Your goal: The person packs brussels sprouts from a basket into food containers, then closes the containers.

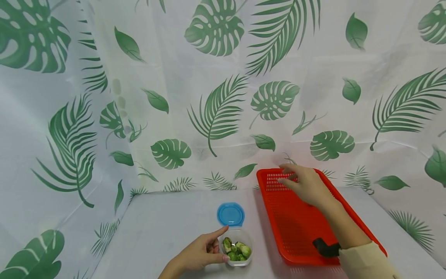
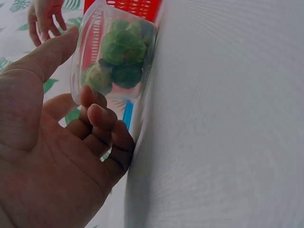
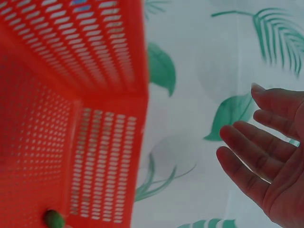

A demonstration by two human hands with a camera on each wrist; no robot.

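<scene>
In the head view, my left hand (image 1: 203, 250) is at the left side of a small clear plastic container (image 1: 237, 263), its thumb and index finger spread around the rim. The other fingers are curled against the container's side in the left wrist view. Several Brussels sprouts (image 1: 240, 251) lie in it. Its blue lid (image 1: 230, 214) is swung back behind it, flat on the table. My right hand (image 1: 304, 184) hovers over the far part of a red perforated basket (image 1: 271, 217), fingers loosely bent and holding nothing. One green sprout (image 3: 53, 218) is on the basket's floor.
The basket stands to the right of the container on a white table (image 1: 156, 228). A leaf-printed sheet (image 1: 216, 97) hangs behind the table and along its sides. A black device (image 1: 325, 248) sits at the right wrist, over the basket's near end.
</scene>
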